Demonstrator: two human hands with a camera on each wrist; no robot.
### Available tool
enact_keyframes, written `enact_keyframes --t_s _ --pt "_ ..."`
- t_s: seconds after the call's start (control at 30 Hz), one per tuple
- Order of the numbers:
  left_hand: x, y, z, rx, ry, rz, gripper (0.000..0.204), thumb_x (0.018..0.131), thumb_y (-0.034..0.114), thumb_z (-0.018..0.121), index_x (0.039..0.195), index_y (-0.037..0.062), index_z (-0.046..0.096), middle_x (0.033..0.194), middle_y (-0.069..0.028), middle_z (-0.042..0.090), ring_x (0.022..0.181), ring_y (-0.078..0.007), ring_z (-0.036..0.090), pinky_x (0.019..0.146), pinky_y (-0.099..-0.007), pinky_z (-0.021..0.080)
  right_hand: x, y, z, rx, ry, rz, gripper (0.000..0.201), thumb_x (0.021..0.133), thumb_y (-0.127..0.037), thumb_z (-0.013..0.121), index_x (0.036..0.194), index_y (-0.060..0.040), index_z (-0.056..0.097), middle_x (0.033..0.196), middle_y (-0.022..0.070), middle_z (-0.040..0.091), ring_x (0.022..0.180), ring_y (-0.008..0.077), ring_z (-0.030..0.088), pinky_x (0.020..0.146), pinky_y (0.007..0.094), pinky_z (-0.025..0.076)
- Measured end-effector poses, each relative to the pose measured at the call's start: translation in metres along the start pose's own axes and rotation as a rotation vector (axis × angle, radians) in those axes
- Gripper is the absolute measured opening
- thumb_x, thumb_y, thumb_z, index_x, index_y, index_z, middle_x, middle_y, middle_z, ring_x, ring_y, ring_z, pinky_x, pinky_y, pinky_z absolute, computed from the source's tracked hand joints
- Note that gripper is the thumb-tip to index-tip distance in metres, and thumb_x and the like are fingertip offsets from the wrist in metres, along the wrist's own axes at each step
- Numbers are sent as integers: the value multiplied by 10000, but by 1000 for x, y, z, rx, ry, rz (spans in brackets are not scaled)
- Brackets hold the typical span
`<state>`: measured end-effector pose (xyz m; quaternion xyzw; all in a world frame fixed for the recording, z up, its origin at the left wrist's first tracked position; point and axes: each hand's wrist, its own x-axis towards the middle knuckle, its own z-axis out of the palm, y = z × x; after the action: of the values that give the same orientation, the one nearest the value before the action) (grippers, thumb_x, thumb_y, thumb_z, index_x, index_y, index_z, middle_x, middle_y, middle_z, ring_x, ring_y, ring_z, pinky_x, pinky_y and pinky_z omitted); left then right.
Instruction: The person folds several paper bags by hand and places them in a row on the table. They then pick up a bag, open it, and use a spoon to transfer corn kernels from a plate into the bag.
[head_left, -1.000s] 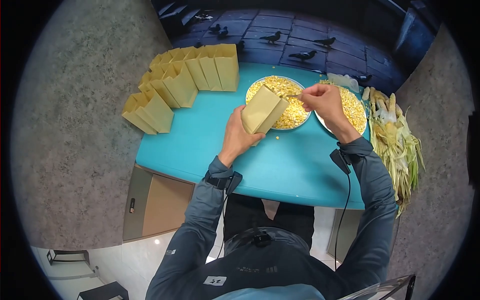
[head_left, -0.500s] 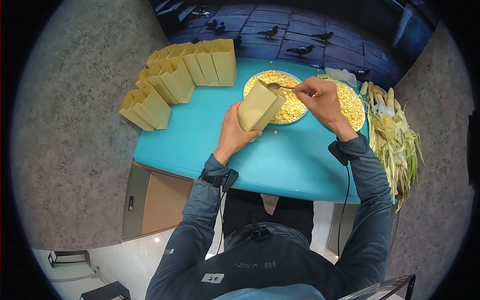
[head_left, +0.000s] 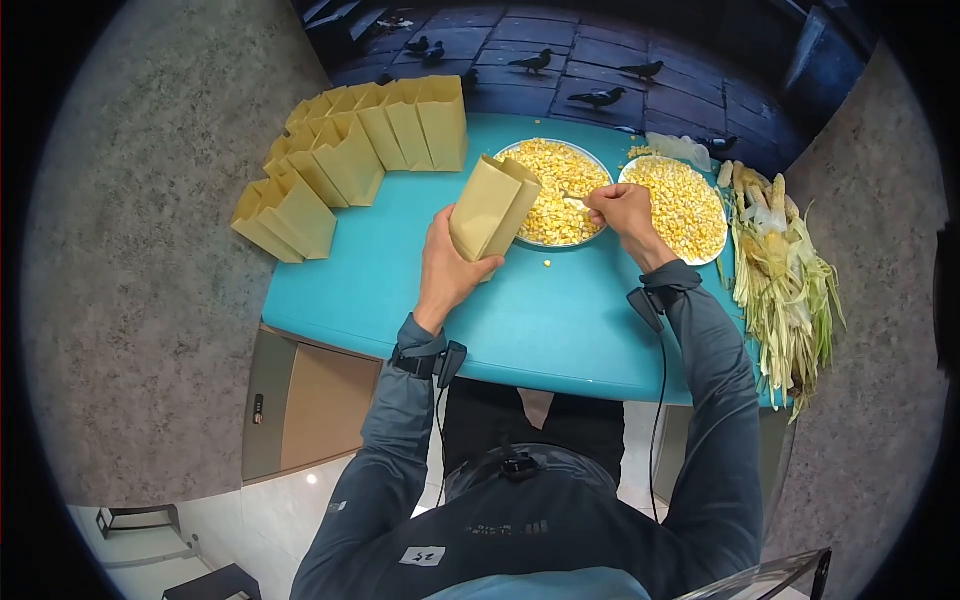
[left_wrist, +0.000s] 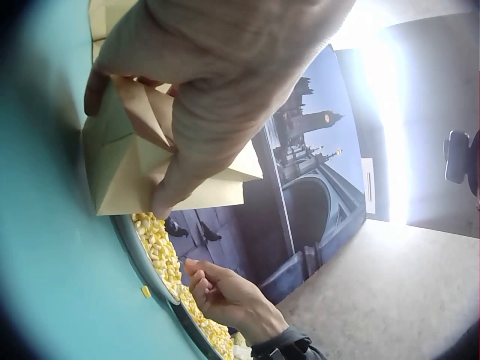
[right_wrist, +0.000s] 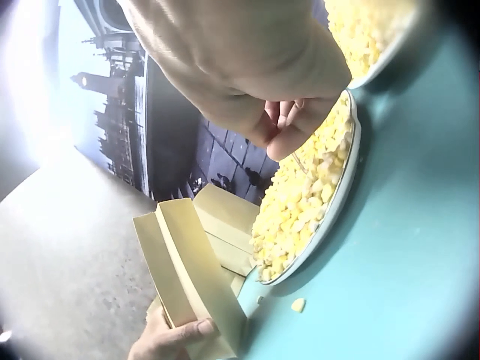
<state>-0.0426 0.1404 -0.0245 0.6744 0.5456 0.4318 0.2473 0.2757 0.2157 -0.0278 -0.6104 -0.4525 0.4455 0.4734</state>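
Observation:
My left hand grips a tan paper bag round its lower part, tilted with its mouth toward the back. In the left wrist view, thumb and fingers lie along opposite sides of the bag. Corn kernels heap a round, white-rimmed plate just right of the bag. Over the plate's right side, my right hand pinches a spoon by its handle. The spoon's bowl is down among the kernels. In the right wrist view the right hand hides most of the spoon.
Several upright paper bags stand in rows at the back left. A second plate of kernels sits at the right, beside corn husks and cobs. A clear plastic bag lies behind it. One loose kernel lies before the first plate.
The spoon has gone from the bag's mouth down to the kernels as my right hand lowered. My left hand has carried the bag left, away from the plate's middle, and more upright.

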Motion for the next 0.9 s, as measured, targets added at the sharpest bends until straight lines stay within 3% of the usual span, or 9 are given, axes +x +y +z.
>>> enact_keyframes --t_s 0.2,0.27,0.43,0.53,0.63,0.83,0.9 --pt "-3 3 1 -15 -29 -7 981 658 145 1014 1475 4 489 1398 -209 617 1304 -394 614 1101 -475 521 9 1 3 302 15 182 129 891 53 826 991 82 751 877 133 760 705 159 730 603 269 624" --pt "-3 1 0 27 -20 9 1024 660 185 1031 1498 -6 475 1396 -204 646 1291 -353 641 1102 -442 531 9 -1 -3 313 15 183 134 891 54 826 999 80 751 881 128 761 709 156 730 616 268 630" --pt "0 3 1 34 -33 -6 1043 658 205 1039 1506 -1 467 1411 -206 637 1303 -351 635 1105 -448 530 -3 -25 -15 324 36 158 146 895 49 824 1020 74 751 878 106 761 706 144 722 649 255 631" --pt "2 1 7 34 -43 1 1056 657 214 1044 1512 2 461 1420 -204 633 1311 -351 634 1106 -451 529 -13 -50 -23 297 -3 84 99 935 35 791 1026 49 754 900 76 758 716 117 700 653 220 600" --pt "4 4 12 3 -56 -7 1053 656 198 1040 1511 -2 459 1423 -216 615 1331 -372 608 1119 -465 516 -28 -77 -28 301 -10 -18 173 891 21 829 1042 60 755 873 84 758 708 124 709 662 244 612" --pt "9 11 23 -49 -88 -2 1055 657 186 1035 1516 -11 455 1428 -232 599 1345 -392 588 1130 -473 504 -62 -114 -14 71 -107 -213 110 913 -39 827 964 44 776 864 74 762 715 135 708 657 282 594" --pt "9 16 25 -63 -93 10 1060 657 191 1035 1519 -11 453 1427 -233 601 1341 -392 592 1128 -472 507 -73 -117 -8 -361 -120 -621 81 903 -53 826 905 14 780 823 72 764 706 144 710 645 309 571"
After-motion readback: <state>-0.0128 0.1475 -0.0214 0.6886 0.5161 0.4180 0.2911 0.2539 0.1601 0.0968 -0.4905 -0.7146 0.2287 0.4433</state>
